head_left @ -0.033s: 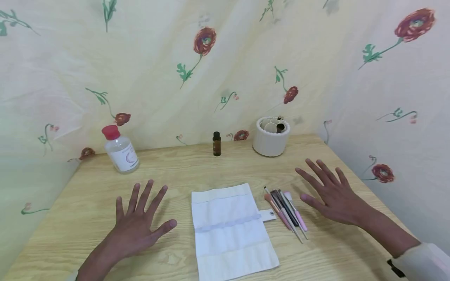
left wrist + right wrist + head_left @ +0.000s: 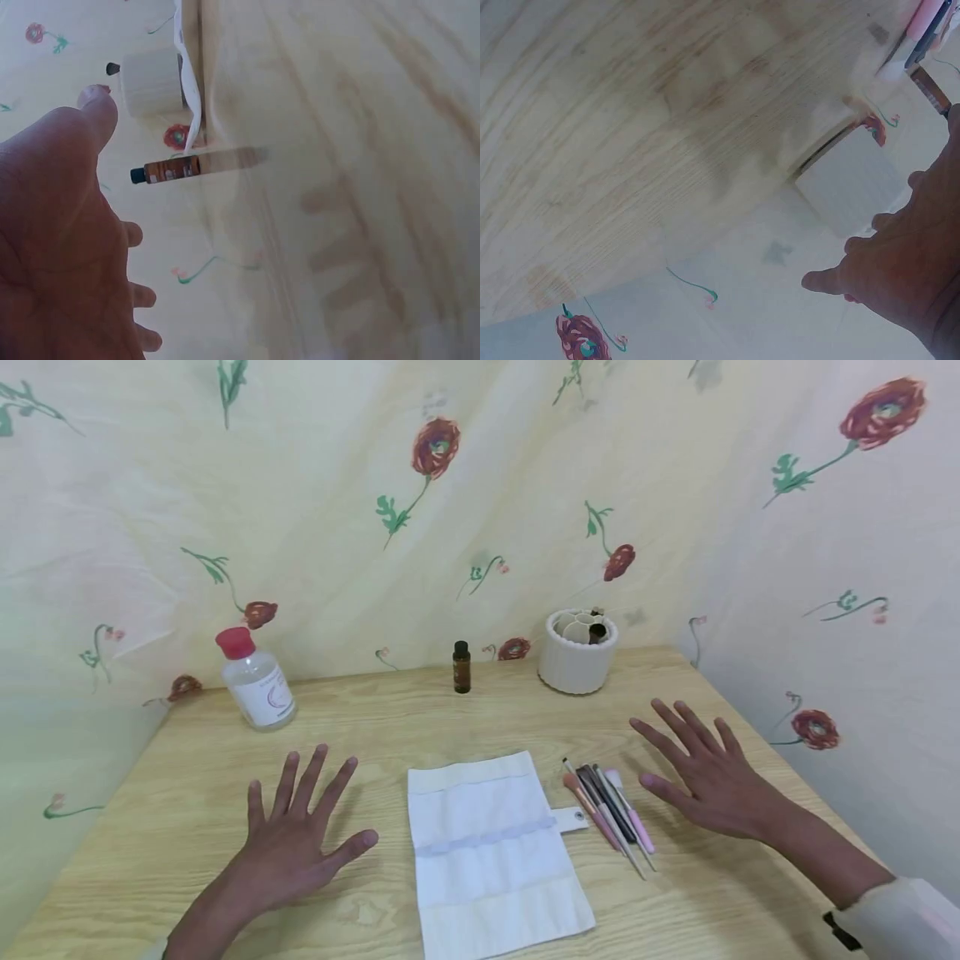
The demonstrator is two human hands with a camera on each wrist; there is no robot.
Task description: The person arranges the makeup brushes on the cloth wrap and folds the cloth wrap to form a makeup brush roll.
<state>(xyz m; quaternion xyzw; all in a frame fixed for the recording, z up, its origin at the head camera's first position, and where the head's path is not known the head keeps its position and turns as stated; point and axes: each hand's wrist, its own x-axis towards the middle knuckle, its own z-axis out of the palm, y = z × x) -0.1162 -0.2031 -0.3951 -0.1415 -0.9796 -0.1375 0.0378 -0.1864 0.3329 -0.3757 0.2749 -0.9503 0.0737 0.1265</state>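
Note:
My left hand (image 2: 288,852) hovers over the left part of the table, fingers spread and nothing in it. On the other side, my right hand (image 2: 708,785) is likewise spread and holds nothing, just right of a bundle of makeup brushes (image 2: 611,814). Between the hands a white cloth brush roll (image 2: 491,860) lies unrolled, with a row of slots across its middle. Its snap strap (image 2: 570,819) points right, toward the brushes. In the left wrist view, the palm (image 2: 60,240) shows with the thumb stretched out.
At the back left stands a clear bottle (image 2: 258,685) with a red cap. A small brown bottle (image 2: 462,670) with a black cap is at the back middle. Right of it sits a white ribbed pot (image 2: 577,660) with dividers. Floral fabric (image 2: 322,527) hangs behind the wooden table (image 2: 360,718).

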